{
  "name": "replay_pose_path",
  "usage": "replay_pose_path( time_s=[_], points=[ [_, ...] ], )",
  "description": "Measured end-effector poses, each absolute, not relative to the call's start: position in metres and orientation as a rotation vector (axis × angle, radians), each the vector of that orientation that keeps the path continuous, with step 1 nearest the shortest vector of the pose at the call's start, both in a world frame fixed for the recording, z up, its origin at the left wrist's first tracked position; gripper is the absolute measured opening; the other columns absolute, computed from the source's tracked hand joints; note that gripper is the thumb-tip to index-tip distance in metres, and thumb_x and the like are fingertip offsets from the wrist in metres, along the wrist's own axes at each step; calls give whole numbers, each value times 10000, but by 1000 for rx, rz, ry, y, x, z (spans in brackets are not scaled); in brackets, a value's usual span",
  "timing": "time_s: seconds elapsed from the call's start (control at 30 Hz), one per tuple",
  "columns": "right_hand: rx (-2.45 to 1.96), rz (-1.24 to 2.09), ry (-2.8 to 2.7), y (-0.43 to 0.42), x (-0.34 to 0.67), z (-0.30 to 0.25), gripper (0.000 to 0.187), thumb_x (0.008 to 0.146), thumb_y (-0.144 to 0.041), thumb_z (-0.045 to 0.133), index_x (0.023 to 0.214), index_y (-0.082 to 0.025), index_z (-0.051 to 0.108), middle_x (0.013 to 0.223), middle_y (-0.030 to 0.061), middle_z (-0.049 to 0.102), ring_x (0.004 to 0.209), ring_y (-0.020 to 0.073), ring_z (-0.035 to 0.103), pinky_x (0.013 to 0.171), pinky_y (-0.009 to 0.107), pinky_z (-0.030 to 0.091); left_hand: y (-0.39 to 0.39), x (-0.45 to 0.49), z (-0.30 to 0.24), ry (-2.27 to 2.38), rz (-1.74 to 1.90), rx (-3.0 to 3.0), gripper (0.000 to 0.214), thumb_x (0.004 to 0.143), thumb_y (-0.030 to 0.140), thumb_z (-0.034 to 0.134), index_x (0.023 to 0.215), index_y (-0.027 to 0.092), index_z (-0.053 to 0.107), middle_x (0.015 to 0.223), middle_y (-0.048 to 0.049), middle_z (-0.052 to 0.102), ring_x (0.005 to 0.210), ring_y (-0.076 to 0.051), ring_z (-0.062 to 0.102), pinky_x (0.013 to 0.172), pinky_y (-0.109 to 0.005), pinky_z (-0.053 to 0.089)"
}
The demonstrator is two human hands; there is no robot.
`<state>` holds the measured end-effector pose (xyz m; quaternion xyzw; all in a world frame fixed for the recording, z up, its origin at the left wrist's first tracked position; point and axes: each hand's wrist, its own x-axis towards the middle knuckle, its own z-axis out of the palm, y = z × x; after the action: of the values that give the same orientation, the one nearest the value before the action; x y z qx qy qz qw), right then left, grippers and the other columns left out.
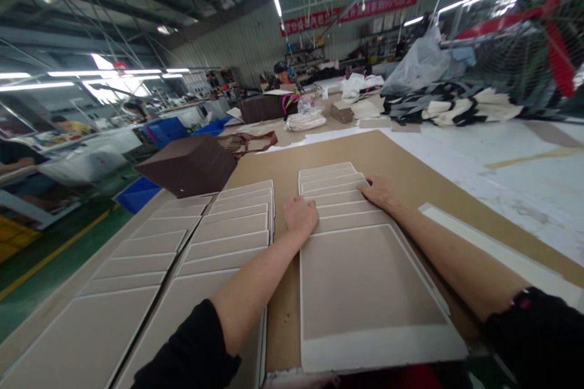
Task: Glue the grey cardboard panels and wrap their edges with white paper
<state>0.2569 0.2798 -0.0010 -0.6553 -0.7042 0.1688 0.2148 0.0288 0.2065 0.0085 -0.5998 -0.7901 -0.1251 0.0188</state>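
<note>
Brown is noted as the colour of the broad, flat-topped bench (378, 149), on which overlapping beige rectangular panels with white edging (356, 285) are carried in three lengthwise rows: a left row (91, 322), a middle row (237, 222) and a right row (349, 219). All three are judged to be already laid out in steps, with the left and middle rows unattended. A dark brown, box-shaped object (189, 164) is placed at the far end of these two. The far part of the right row is flanked by the left hand (300, 216), curled at one edge, and the right hand (381, 191), set at the other with fingers bent. Whether a panel is gripped by either cannot be told. Work on this row is judged unfinished; how many panels are left to be handled cannot be determined.
</note>
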Motion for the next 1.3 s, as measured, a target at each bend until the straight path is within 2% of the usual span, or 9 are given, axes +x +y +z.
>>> replay_pose_path(
  time_s=[0.9,1.3],
  points=[
    [-1712,437,-1975,265,273,-23,287,952,-382,571,1112,-154,639,1131,82,657,1044,216,616,938,442,478,165,42,8,-2469,-490,-1809,267,937,380,582,1069,153,629,1109,-68,642,1083,-232,595,952,-470,478],
    [-1694,340,-2063,259,274,-15,257,956,-378,572,1069,-158,642,1110,70,652,1015,207,619,912,435,496,160,45,16,-2563,-648,-1845,296,938,395,578,1108,156,617,1185,-82,619,1133,-247,573,983,-497,459]
  ],
)
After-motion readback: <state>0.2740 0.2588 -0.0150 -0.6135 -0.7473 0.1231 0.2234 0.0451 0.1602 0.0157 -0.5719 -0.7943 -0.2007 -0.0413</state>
